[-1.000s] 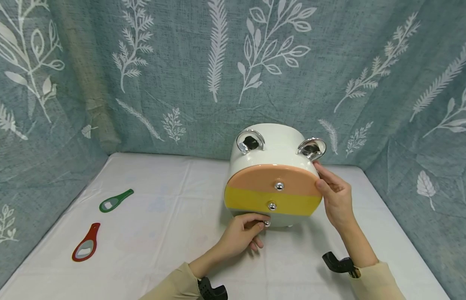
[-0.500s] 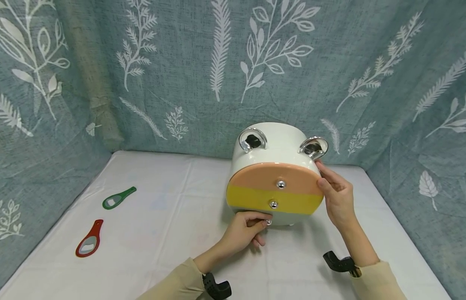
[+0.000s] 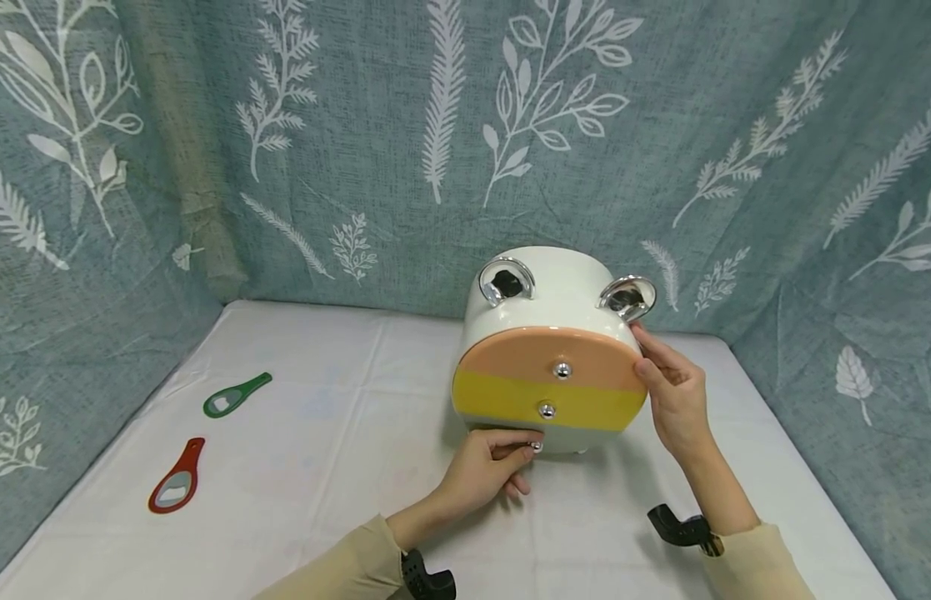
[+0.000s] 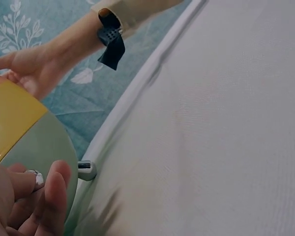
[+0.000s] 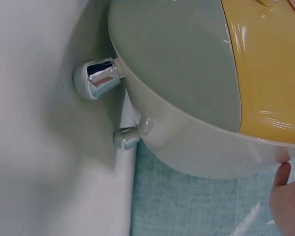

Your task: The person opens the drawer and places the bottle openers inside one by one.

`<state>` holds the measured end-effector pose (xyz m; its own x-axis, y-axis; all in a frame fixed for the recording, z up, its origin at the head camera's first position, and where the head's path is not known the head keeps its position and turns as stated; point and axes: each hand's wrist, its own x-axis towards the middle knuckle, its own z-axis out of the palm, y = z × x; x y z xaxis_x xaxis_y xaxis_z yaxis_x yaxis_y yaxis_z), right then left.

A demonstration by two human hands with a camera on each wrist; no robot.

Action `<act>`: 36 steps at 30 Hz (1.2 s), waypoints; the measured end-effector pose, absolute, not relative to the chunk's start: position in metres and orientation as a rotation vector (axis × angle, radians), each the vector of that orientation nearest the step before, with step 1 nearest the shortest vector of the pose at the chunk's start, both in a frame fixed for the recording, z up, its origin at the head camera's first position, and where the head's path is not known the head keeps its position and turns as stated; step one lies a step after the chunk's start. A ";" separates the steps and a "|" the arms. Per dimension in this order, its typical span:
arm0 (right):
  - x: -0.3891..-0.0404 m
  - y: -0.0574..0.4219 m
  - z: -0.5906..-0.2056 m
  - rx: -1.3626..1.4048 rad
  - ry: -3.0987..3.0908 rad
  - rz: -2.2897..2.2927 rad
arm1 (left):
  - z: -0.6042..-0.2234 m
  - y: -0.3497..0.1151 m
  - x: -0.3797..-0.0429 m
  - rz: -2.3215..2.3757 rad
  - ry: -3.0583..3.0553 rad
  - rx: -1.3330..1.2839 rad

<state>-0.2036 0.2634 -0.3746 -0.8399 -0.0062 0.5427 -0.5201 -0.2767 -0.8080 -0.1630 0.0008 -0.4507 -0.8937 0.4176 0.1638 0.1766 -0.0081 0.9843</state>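
A white, rounded drawer box [image 3: 558,279] with two silver-rimmed eyes stands on the table, its front divided into orange, yellow and grey-green drawers that all look closed. My left hand [image 3: 473,475] pinches the small silver knob [image 3: 537,447] of the lowest, grey-green drawer [image 5: 182,59] between thumb and forefinger; in the left wrist view that knob [image 4: 37,179] shows beside the fingers. On the box's right side rests my right hand [image 3: 678,400], its thumb at the front edge and its fingers fairly straight against the side below the right eye [image 3: 626,297].
A green bottle opener [image 3: 236,396] and a red bottle opener [image 3: 177,477] lie on the left of the white-covered table [image 3: 345,467]. Short silver feet [image 5: 96,78] hold up the box. A blue-green leaf-patterned curtain [image 3: 360,125] surrounds the back and sides.
The head view has shifted slightly. Both hands keep their places on the box, and the drawers look the same.
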 end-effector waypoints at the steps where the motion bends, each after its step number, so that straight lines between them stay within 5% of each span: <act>1: -0.203 0.264 -0.375 0.648 -1.648 2.172 | -0.452 0.001 -0.163 2.022 2.073 0.630; 36: -0.203 0.264 -0.375 0.700 -1.629 2.188 | -0.445 -0.023 -0.098 1.920 1.818 0.699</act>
<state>-0.2029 0.2641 -0.3746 -0.8273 -0.0315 0.5609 -0.5283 -0.2957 -0.7959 -0.0979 -0.0229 -0.4448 -0.7932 0.6036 0.0809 0.0479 -0.0706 0.9964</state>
